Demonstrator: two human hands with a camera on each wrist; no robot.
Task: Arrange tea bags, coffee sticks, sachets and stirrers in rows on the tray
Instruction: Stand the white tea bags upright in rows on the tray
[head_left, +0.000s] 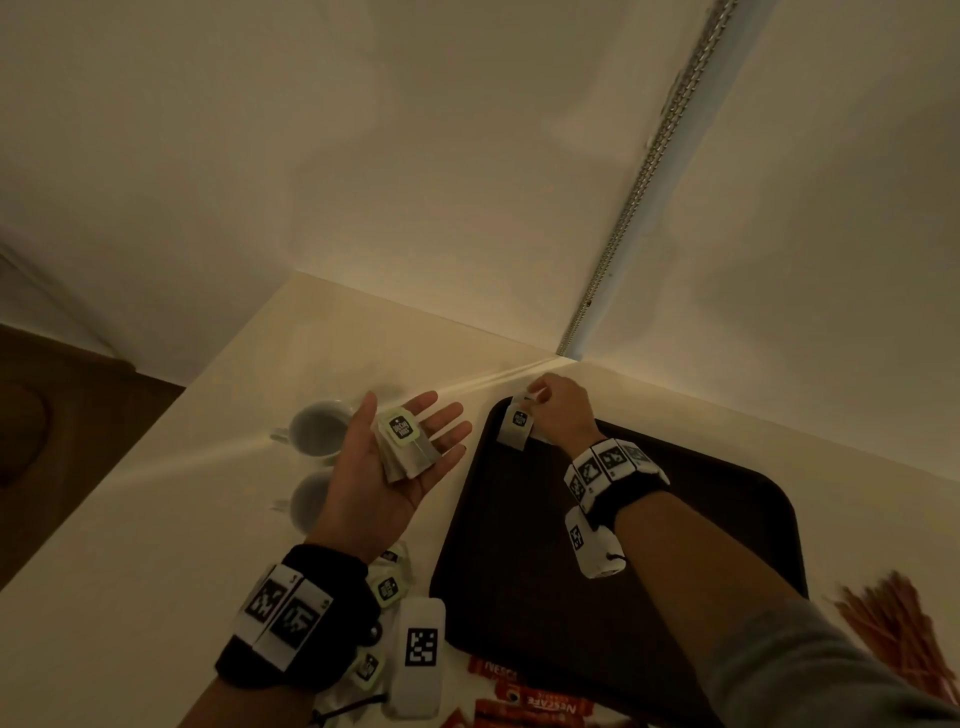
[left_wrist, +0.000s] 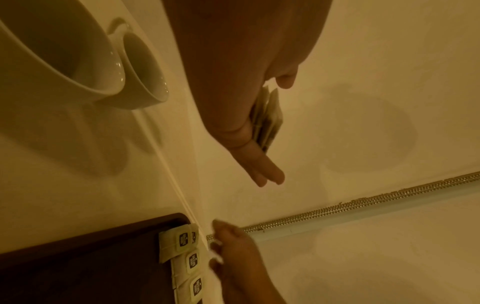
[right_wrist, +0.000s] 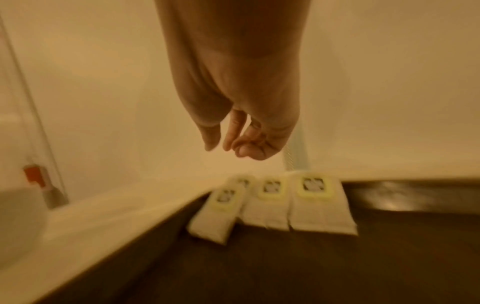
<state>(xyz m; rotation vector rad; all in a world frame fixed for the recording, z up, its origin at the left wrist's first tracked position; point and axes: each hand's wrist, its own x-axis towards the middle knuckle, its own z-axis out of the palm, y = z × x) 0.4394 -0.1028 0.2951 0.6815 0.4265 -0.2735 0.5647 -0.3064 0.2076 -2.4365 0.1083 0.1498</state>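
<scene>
Left hand (head_left: 387, 467) flat, tea bags (head_left: 404, 451) stacked on its palm — right hand (right_wrist: 241, 131) empty, loose above the tray's (head_left: 675, 519) row (right_wrist: 272, 203).

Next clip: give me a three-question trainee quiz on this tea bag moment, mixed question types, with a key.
1. True or false: the left hand lies palm up with a stack of tea bags resting on it.
2. Where do the tea bags already placed lie on the tray?
A. near edge
B. far corner
C. middle
3. Fill in: the right hand is over the tray's far ____ corner.

Key: 1 true; 2 B; 3 left.
</scene>
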